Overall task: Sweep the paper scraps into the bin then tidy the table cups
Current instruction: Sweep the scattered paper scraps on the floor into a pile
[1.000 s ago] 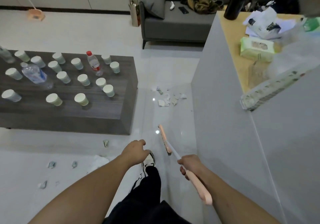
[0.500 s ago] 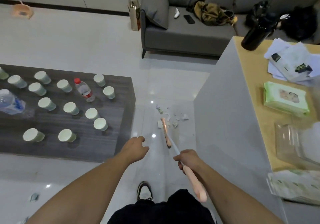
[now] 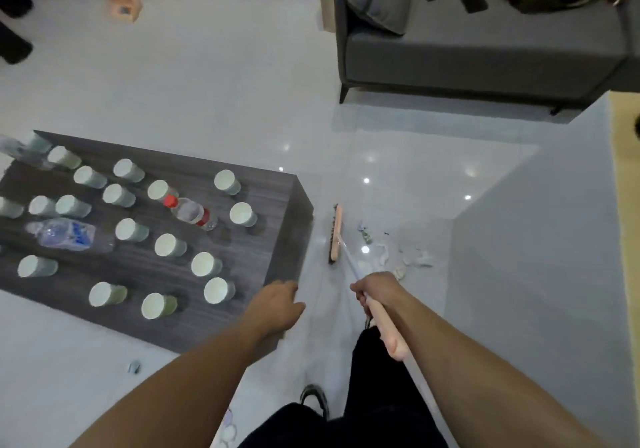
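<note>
the right hand (image 3: 375, 290) is closed around the smooth pink handle of a broom (image 3: 349, 260), whose thin pale shaft slants down to a long narrow head with a pink back and dark bristles, resting on the glossy white tile floor (image 3: 214, 94). the head lies just beside the corner of the low table (image 3: 277, 205), a blocky slab with dark wood grain. the paper scraps (image 3: 408, 257), small torn white and greenish bits, lie scattered on the floor just right of the broom head, near a plain grey wall panel (image 3: 536, 257). the left hand (image 3: 275, 304) holds nothing, fingers loosely curled, hovering over the table's near corner. on the table stand many round paper cups (image 3: 206, 263), pale with white insides, and two clear plastic bottles (image 3: 65, 234), one with a red cap. a grey padded sofa (image 3: 485, 42) sits at the back. one stray scrap (image 3: 134, 366) lies on the floor near the left forearm.
</note>
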`<state>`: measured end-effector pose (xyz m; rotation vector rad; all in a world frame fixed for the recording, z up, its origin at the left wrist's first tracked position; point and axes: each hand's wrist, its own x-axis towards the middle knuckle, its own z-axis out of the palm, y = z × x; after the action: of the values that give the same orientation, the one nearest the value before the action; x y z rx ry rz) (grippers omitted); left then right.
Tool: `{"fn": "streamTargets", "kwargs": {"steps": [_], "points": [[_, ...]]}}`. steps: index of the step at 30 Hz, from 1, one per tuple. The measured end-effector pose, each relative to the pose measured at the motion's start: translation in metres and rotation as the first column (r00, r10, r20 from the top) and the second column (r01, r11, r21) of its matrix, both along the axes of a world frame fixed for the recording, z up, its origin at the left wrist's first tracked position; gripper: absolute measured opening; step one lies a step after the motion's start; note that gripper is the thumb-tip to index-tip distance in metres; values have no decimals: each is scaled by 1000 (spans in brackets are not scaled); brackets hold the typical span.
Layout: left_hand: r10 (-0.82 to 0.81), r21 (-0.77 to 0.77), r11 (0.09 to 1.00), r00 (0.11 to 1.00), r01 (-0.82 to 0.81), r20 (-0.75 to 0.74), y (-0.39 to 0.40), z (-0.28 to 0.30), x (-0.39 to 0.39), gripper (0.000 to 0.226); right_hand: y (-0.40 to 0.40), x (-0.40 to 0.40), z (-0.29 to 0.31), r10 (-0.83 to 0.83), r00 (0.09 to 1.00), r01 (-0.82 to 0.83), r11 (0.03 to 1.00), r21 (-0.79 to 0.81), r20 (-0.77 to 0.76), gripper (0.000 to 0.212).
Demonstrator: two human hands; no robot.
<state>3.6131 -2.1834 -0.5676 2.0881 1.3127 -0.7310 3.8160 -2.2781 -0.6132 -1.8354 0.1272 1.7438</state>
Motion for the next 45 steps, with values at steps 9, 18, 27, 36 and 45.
{"fn": "streamTargets", "kwargs": {"steps": [9, 18, 27, 36, 45], "points": [[-122, -40, 992, 993, 122, -1, 52, 0, 89, 53, 46, 52, -23, -353, 929, 345, 935, -79, -110, 11], [-395, -105, 913, 919, 394, 11, 92, -32, 127, 52, 8, 53, -46, -695, 716, 670, 709, -220, -59, 26], [-699, -203, 686, 711, 698, 83, 111, -57, 149, 51, -8, -25, -23, -849, 526, 827, 496, -266, 52, 9], [-649, -202, 733, 757, 649, 74, 144, -61, 129, 53, 43, -33, 9, -818, 575, 813, 572, -107, -6, 16], [-612, -156, 780, 791, 606, 16, 166, -58, 81, 51, 86, -60, 1, -661, 731, 656, 749, -88, -170, 12]]}}
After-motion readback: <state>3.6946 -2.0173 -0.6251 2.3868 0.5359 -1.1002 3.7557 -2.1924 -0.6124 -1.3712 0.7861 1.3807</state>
